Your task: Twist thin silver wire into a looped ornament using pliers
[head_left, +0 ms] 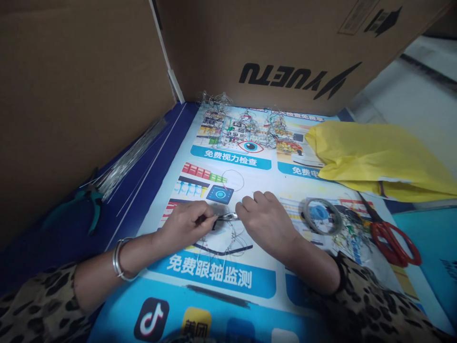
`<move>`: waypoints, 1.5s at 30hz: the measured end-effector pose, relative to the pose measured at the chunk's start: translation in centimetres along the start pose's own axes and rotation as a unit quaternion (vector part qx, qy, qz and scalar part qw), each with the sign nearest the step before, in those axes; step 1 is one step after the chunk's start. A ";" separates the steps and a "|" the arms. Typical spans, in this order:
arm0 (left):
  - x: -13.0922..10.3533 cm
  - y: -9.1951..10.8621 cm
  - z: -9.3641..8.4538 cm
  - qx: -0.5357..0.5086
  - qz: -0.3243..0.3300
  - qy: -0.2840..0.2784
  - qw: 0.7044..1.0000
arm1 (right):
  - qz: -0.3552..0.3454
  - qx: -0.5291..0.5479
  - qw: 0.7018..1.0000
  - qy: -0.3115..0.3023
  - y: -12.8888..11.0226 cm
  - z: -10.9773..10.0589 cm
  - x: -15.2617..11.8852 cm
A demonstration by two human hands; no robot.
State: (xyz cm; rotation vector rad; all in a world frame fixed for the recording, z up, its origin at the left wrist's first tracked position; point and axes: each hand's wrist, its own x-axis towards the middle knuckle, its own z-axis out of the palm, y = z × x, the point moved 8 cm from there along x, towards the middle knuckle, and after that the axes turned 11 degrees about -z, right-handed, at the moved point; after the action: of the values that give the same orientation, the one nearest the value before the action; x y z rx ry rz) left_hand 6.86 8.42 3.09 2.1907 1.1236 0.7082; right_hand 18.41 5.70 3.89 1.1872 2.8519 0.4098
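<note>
L hand clamped on pliers. R hand pinches wire at plier tips. Hands close together, mid poster.

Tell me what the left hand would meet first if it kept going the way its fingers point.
Probably the right hand: the left hand points right, its small pliers nearly at those fingertips. Depth is unclear.

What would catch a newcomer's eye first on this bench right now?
Most likely the two hands meeting mid-table: the left hand and right hand pinch a small wire piece between them over a bright printed poster. Next, the yellow bag at the right and the red-handled scissors below it. Along the left cardboard wall lie a bundle of straight wires and teal pliers.
</note>
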 end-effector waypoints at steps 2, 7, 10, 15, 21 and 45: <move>0.0 -0.1 0.1 0.001 -0.009 -0.009 1.000 | 0.001 0.006 1.000 -0.005 0.0 0.1 0.0; -0.1 -0.1 0.1 -0.005 0.001 -0.013 1.000 | 0.001 0.020 1.000 -0.014 0.1 0.1 0.2; -0.1 0.0 0.2 -0.006 0.007 -0.016 1.000 | 0.000 0.022 1.000 -0.018 0.2 0.2 0.2; 0.0 -0.2 0.1 -0.018 -0.012 -0.016 1.000 | 0.001 0.017 1.000 -0.010 0.4 0.2 0.1; 0.5 -1.7 0.2 -0.051 -0.103 -0.032 0.993 | 0.013 0.005 1.000 0.002 0.8 0.3 -0.2; 0.3 -3.4 1.2 -0.173 -0.195 -0.124 0.957 | 0.025 -0.003 1.000 0.003 0.9 0.1 -0.7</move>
State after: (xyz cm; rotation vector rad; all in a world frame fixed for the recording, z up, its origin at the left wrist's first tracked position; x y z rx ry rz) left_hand 5.98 9.98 0.01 1.6442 1.1539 0.4058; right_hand 19.50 5.86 4.01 1.2605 2.8292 0.4242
